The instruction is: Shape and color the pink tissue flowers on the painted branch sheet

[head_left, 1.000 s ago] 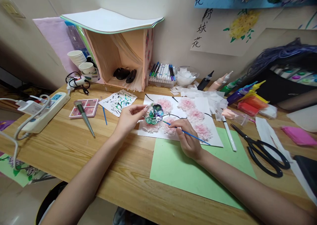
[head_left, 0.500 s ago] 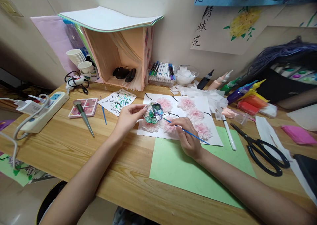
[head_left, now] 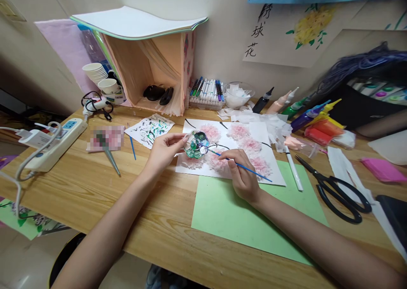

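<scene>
My left hand [head_left: 163,150] pinches the edge of a small clear palette [head_left: 197,144] smeared with green, blue and purple paint, holding it just above a white sheet [head_left: 263,133] that carries several pink tissue flowers and black stems. My right hand [head_left: 243,174] grips a thin blue paintbrush [head_left: 251,169], its tip touching the paint on the palette. The right hand rests over the sheet's near edge, partly on a light green paper [head_left: 229,212].
Black scissors [head_left: 337,186] and a white pen [head_left: 293,170] lie to the right. Paint bottles [head_left: 302,111], markers [head_left: 206,92] and a tissue bowl [head_left: 237,95] line the back. A power strip [head_left: 54,143], a spare blue brush [head_left: 132,147] and a paint-dabbed paper [head_left: 150,129] lie left.
The brush tip has shifted slightly on the palette; both hands stay in nearly the same place. The view has tilted up a little.
</scene>
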A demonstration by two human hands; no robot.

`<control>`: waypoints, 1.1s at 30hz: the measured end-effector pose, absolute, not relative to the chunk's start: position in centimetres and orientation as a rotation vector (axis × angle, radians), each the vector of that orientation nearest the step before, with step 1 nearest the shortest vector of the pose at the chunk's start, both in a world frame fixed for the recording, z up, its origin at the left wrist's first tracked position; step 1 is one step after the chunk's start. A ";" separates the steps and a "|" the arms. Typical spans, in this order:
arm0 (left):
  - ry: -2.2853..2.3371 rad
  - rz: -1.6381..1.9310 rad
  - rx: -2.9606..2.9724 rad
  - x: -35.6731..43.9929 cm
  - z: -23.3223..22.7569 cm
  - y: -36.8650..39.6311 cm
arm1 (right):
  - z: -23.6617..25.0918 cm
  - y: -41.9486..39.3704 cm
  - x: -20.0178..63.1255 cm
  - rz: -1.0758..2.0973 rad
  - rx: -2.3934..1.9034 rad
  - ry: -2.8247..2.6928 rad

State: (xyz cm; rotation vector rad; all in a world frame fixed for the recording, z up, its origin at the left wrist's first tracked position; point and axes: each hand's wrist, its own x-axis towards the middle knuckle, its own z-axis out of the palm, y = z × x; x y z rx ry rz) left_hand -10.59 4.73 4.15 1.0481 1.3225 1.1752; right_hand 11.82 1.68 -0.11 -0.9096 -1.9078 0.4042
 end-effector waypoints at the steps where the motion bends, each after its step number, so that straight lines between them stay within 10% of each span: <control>1: 1.320 1.177 1.049 -10.6 4.1 4.7 | -0.1 1.7 11.8 0.417 -0.894 -1.925; 33: 1.337 1.162 1.069 -10.6 3.9 4.9 | 0.0 2.0 11.9 0.416 -0.866 -1.899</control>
